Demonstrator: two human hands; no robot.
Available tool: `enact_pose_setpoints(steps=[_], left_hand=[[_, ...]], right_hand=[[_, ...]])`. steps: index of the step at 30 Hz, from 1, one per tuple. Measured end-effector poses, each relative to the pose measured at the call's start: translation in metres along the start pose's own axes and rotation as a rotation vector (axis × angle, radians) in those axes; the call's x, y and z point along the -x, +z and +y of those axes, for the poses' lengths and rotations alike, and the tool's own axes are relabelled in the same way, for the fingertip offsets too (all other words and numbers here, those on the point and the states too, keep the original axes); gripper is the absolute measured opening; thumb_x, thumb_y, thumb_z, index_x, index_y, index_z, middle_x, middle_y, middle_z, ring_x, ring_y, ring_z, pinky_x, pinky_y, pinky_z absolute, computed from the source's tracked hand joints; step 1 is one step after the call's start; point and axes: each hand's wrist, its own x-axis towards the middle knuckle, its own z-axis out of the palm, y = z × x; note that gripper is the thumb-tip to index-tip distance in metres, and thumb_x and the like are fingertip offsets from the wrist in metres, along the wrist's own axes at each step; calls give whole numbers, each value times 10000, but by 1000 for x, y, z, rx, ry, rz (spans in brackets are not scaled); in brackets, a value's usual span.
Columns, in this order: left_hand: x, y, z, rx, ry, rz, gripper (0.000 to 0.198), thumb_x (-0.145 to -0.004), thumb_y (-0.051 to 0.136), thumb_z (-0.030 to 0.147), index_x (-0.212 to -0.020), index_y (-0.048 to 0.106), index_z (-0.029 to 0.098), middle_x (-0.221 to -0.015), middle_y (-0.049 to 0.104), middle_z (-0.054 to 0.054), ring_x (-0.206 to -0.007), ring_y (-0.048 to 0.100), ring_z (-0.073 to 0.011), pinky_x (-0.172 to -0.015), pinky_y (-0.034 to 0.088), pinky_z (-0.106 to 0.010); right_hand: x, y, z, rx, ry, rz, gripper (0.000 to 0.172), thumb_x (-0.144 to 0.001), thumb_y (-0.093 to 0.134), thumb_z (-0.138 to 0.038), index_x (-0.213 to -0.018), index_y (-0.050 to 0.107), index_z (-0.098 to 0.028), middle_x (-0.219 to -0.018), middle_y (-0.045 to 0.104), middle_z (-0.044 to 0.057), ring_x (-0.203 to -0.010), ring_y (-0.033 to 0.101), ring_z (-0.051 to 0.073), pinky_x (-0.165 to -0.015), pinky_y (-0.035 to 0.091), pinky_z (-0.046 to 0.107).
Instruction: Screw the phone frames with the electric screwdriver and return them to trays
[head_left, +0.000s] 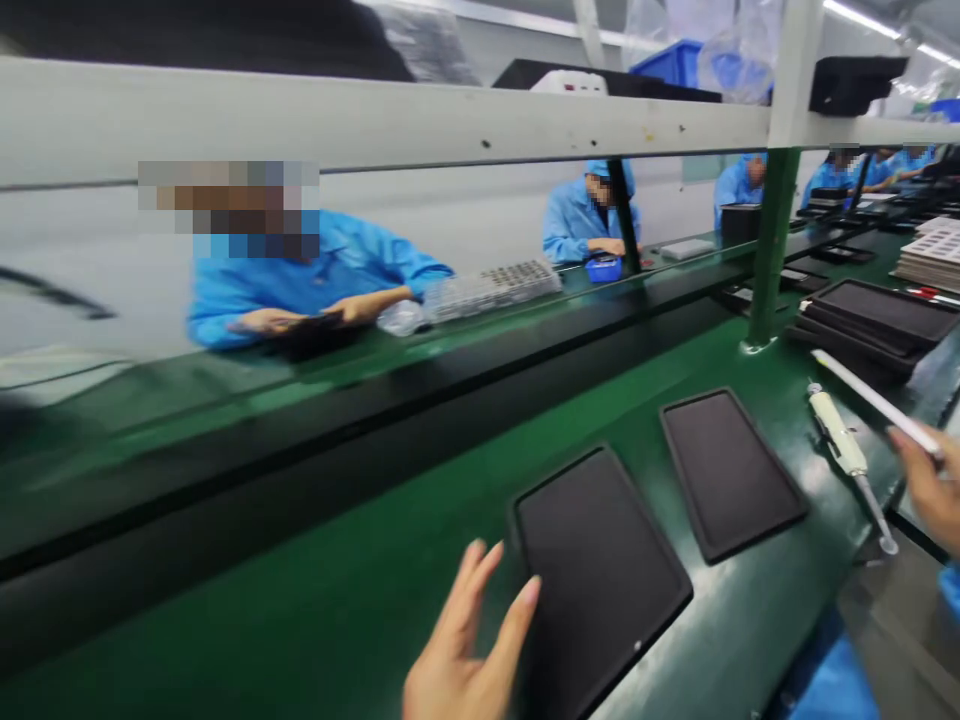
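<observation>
I see the left hand with its fingers spread and the thumb held wide from the others. It grips nothing. Its thumb tip is at the near side of a flat black panel, but I can't tell if they touch. The panel lies just right of those fingers, on the green table.

The right hand pinches a long white thing by its near end. I can't see all its fingers. A pale screwdriver lies just left of them, between them and a second black panel.

Past the right fingers are a black stack and a green post. Far beyond the left fingers, past a dark strip, a person in blue holds something black.
</observation>
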Motion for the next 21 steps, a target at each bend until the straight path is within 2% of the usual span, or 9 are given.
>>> enact_pose_setpoints(steps=[1, 3, 5, 9, 11, 13, 16, 18, 21], left_hand=[[2, 6, 17, 103, -65, -76, 742, -630, 729, 669, -1217, 604, 232, -1425, 485, -92, -1320, 428, -327, -1150, 317, -453], [6, 21, 44, 327, -211, -265, 767, -614, 760, 658, -1205, 600, 195, -1338, 561, -138, -1266, 495, -317, -1098, 397, -459], [9, 38, 61, 576, -352, -370, 799, -628, 760, 652, -1271, 539, 230, -1347, 554, -132, -1239, 522, -315, -984, 500, -461], [5, 59, 63, 803, -409, -370, 662, -646, 810, 524, -1165, 583, 182, -1240, 625, -149, -1155, 582, -331, -887, 542, -412], [-3, 61, 56, 814, -391, -303, 584, -602, 855, 412, -1058, 614, 138, -1105, 685, -147, -1088, 619, -326, -893, 537, -393], [-12, 59, 47, 826, -389, -248, 586, -541, 876, 352, -1019, 621, 127, -1019, 709, -132, -1031, 644, -325, -884, 541, -392], [-22, 54, 35, 845, -390, -215, 590, -510, 874, 315, -1010, 628, 124, -992, 716, -125, -998, 655, -329, -890, 541, -417], [-26, 52, 30, 857, -384, -206, 579, -508, 870, 293, -1010, 632, 128, -1001, 716, -123, -1000, 654, -330, -902, 537, -433], [-29, 53, 26, 874, -375, -210, 566, -518, 863, 279, -1015, 635, 132, -1021, 712, -127, -1008, 652, -336, -916, 530, -455]], right_hand=[[0, 13, -30, -171, -51, -13, 232, -954, 525, -257, -1100, 674, -156, -817, 710, 66, -642, 659, 200, -571, 501, 293], [3, 37, -89, -506, -126, -59, 288, -936, 512, -153, -1205, 611, -183, -1000, 709, 60, -851, 690, 209, -752, 569, 297], [10, 57, -141, -722, -216, -73, 317, -929, 474, -98, -1226, 573, -147, -1040, 697, 79, -968, 670, 207, -863, 569, 306], [34, 78, -212, -743, -373, -144, 310, -912, 381, -76, -1125, 604, -41, -1069, 675, 168, -1034, 638, 268, -858, 577, 387], [47, 82, -224, -707, -405, -251, 361, -883, 366, -57, -1153, 605, -39, -1166, 638, 180, -1116, 594, 296, -893, 558, 442], [59, 85, -220, -710, -369, -396, 463, -825, 347, 0, -1222, 582, -46, -1291, 567, 183, -1224, 518, 304, -963, 513, 486], [69, 96, -200, -772, -135, -545, 553, -786, 316, 17, -1280, 555, -49, -1354, 510, 200, -1255, 495, 287, -984, 494, 493], [69, 104, -186, -862, 95, -605, 470, -843, 343, -73, -1243, 589, -79, -1251, 593, 187, -1104, 604, 264, -914, 537, 447], [60, 107, -176, -1050, 411, -803, 403, -898, 416, -308, -1174, 613, -91, -1034, 684, 154, -668, 660, 195, -627, 569, 337]])
